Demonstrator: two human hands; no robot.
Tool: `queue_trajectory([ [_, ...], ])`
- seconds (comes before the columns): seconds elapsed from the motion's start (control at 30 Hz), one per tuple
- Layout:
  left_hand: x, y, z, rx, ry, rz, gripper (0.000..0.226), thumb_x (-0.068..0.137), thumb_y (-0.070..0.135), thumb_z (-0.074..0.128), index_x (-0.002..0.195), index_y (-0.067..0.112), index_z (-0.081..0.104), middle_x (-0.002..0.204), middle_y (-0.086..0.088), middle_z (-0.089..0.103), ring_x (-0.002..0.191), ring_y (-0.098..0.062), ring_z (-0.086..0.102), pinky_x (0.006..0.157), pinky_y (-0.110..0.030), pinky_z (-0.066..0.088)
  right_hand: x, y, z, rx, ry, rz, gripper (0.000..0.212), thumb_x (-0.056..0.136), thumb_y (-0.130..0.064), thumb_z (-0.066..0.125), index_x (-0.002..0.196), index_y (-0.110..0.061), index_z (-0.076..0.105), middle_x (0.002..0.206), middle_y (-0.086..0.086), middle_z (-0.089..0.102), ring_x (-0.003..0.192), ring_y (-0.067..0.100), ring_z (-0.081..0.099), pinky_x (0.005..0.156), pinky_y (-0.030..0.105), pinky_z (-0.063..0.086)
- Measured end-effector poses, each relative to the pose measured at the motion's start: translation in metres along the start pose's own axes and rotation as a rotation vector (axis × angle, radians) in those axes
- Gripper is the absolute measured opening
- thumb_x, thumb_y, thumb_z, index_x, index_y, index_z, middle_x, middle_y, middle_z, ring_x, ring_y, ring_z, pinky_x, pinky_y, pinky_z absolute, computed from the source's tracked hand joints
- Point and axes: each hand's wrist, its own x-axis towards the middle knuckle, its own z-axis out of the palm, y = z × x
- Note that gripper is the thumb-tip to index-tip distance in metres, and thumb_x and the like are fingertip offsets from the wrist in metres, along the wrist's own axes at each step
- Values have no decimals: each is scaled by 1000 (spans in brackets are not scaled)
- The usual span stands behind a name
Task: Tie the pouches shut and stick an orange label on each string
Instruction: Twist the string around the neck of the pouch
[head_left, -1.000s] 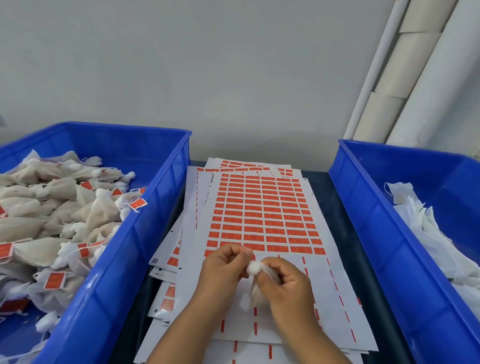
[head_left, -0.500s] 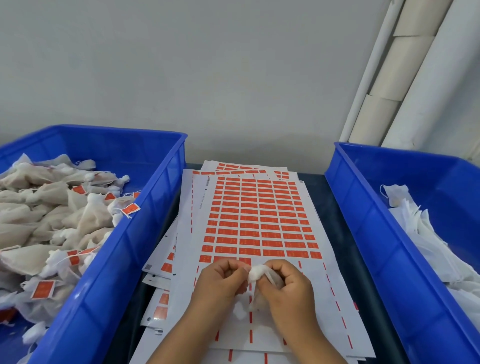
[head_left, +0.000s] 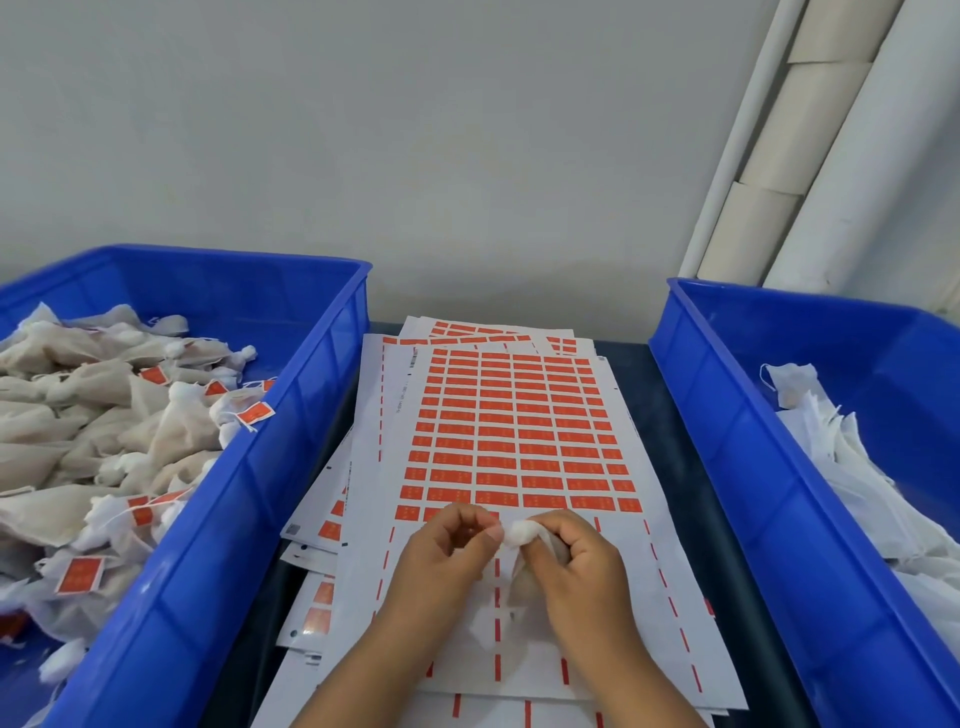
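— Where's the pouch (head_left: 524, 540)?
— Between our hands: the right hand (head_left: 576, 566) grips its gathered white neck, the left hand (head_left: 447, 551) pinches at the top, probably the string.
— How far are we?
— It looks about tied, we judge; no label yet. The orange labels (head_left: 509, 441) lie just beyond our fingers. Left of us, the bin (head_left: 291, 415) holds many tagged pouches; the right bin (head_left: 737, 441) has untied ones.

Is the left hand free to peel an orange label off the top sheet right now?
Probably not yet. The left hand is pinching at the gathered neck of the pouch that the right hand grips. The orange labels lie uncovered just beyond its fingers.
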Motion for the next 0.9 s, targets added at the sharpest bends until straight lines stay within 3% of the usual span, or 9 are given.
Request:
queue_trajectory([
  [0.07, -2, -1, 1, 100, -19, 117, 12, 81, 26, 69, 89, 31, 61, 90, 16, 61, 86, -2, 57, 64, -10, 46, 0, -2, 0, 16, -3, 29, 3, 87, -30, 64, 88, -27, 66, 87, -13, 66, 84, 5, 61, 67, 10, 49],
  [0.23, 2, 0, 1, 182, 50, 223, 11, 86, 21, 62, 83, 32, 61, 94, 14, 58, 88, -1, 55, 69, -3, 44, 0, -2, 0, 105, -159, 119, 4, 89, -32, 61, 91, -30, 65, 91, -12, 65, 89, -3, 60, 67, 10, 49],
  [0.37, 2, -3, 3, 103, 31, 171, 10, 91, 21, 55, 85, 26, 61, 91, 8, 61, 85, -5, 58, 65, -6, 46, 3, -1, 0, 431, -279, 363, 13, 88, -29, 63, 93, -27, 74, 100, -3, 72, 100, 17, 66, 87, 30, 55],
  [0.47, 2, -4, 4, 67, 2, 139, 14, 93, 21, 51, 86, 24, 62, 90, 4, 63, 84, -8, 60, 66, -10, 48, 4, -4, -2, 670, -331, 469, 19, 74, -26, 70, 90, -18, 78, 105, 11, 71, 102, 22, 67, 87, 33, 55],
  [0.57, 1, -3, 6, 117, 19, 173, 13, 92, 21, 54, 83, 28, 60, 89, 8, 62, 81, -2, 58, 65, -7, 46, 5, -7, -5, 770, -392, 523, 37, 62, -28, 75, 94, -11, 77, 115, 18, 66, 113, 29, 60, 99, 41, 49],
  [0.7, -3, -2, 6, 145, 107, 212, 17, 84, 20, 65, 83, 35, 58, 84, 16, 62, 80, 0, 58, 64, -5, 46, 5, -4, -6, 850, -292, 582, 38, 67, -21, 72, 103, -10, 74, 105, 14, 70, 106, 28, 60, 92, 42, 51],
  [0.8, -7, -3, 3, 123, 145, 282, 24, 83, 16, 67, 85, 39, 60, 86, 26, 62, 86, 3, 58, 67, -6, 47, 4, -4, -8, 815, -257, 570, 41, 65, -24, 72, 104, -13, 73, 91, 8, 70, 89, 22, 59, 73, 35, 53],
  [0.9, -11, -2, 4, 242, 105, 374, 26, 75, 30, 72, 85, 50, 59, 87, 31, 60, 93, 9, 52, 71, -3, 45, 4, -4, -9, 796, -277, 548, 34, 67, -25, 70, 99, -12, 75, 99, 12, 71, 92, 23, 64, 75, 34, 53],
])
